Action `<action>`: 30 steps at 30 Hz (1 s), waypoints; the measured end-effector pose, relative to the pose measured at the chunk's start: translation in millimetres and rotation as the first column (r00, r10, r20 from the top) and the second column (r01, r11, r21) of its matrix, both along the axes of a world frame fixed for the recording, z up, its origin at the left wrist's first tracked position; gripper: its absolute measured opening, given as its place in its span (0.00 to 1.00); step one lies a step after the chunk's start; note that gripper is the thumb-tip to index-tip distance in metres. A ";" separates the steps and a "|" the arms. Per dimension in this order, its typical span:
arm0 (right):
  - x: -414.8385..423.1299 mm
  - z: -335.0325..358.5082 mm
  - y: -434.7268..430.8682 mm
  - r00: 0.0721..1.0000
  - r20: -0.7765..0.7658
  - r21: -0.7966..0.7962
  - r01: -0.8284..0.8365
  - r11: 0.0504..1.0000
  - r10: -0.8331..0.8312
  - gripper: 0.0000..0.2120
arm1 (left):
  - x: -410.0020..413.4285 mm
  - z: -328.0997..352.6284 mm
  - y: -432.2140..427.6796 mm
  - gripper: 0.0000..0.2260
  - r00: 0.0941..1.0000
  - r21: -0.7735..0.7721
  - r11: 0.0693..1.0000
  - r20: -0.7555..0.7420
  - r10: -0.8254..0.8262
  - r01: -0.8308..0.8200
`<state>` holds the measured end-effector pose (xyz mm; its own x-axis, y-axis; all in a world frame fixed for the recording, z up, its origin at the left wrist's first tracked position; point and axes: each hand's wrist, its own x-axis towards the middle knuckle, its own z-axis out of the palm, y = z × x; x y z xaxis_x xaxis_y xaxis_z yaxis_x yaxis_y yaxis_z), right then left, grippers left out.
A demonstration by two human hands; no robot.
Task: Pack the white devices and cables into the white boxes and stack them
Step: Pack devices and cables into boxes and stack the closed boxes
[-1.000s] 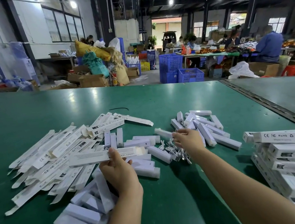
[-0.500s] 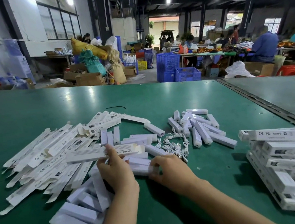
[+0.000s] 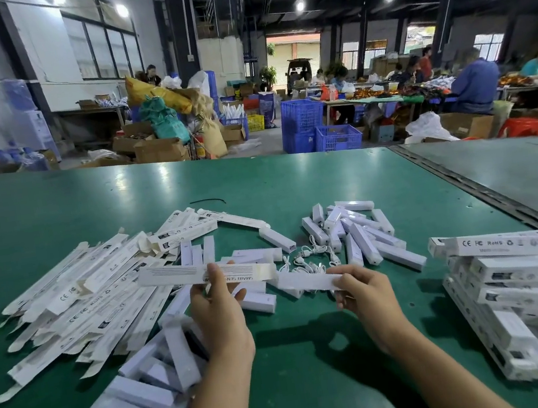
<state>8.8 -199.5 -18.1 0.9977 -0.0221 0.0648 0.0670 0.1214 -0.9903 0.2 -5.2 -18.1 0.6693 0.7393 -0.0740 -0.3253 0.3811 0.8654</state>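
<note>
My left hand (image 3: 218, 309) holds a long white box (image 3: 174, 275) level above the green table, its open flap end pointing right. My right hand (image 3: 364, 289) grips a white bar-shaped device (image 3: 306, 281) by its right end, the other end pointing toward the box's opening. White cables (image 3: 310, 260) lie tangled between the two hands. Loose white devices (image 3: 357, 229) lie in a heap beyond my right hand. Flat empty boxes (image 3: 77, 300) spread out at the left. Packed boxes (image 3: 526, 274) are stacked at the right.
More white devices (image 3: 147, 383) lie under and beside my left forearm. The green table (image 3: 54, 213) has a metal seam (image 3: 488, 197) on the right. Blue crates (image 3: 319, 127), cartons and seated people are beyond the far edge.
My right hand drew back from the cables and far heap, picked up a white device and lifted it toward the box's open end. My left hand kept holding the box.
</note>
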 end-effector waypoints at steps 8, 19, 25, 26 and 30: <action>-0.2 -3.0 3.7 0.998 -0.058 0.124 -0.002 0.992 0.009 0.07 | -2.3 2.6 -10.1 0.08 0.995 -0.044 0.994 0.033 -0.098 0.100; -1.1 -2.0 1.4 0.999 -0.005 0.171 0.054 0.984 -0.054 0.07 | -4.5 5.3 -12.2 0.13 0.993 -0.067 0.992 0.061 -0.105 0.109; -5.1 -2.9 6.9 1.000 -0.014 0.097 0.021 0.995 -0.020 0.06 | -6.3 9.2 -14.9 0.14 0.988 -0.115 0.987 0.118 -0.098 0.112; -5.6 -2.5 7.1 1.000 -0.014 0.090 0.016 0.996 -0.015 0.05 | -6.6 9.8 -15.1 0.15 0.988 -0.116 0.987 0.125 -0.096 0.110; -5.2 -1.0 4.4 1.000 0.010 -0.018 0.012 1.000 -0.011 0.05 | -8.0 11.4 -15.7 0.15 0.987 -0.088 0.990 0.123 -0.099 0.110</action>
<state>3.5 -195.1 -19.0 0.9966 -0.0324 0.0753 0.0783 0.1023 -0.9917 -7.8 -20.9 -6.7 0.7504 0.6586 -0.0555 -0.3775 0.4960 0.7820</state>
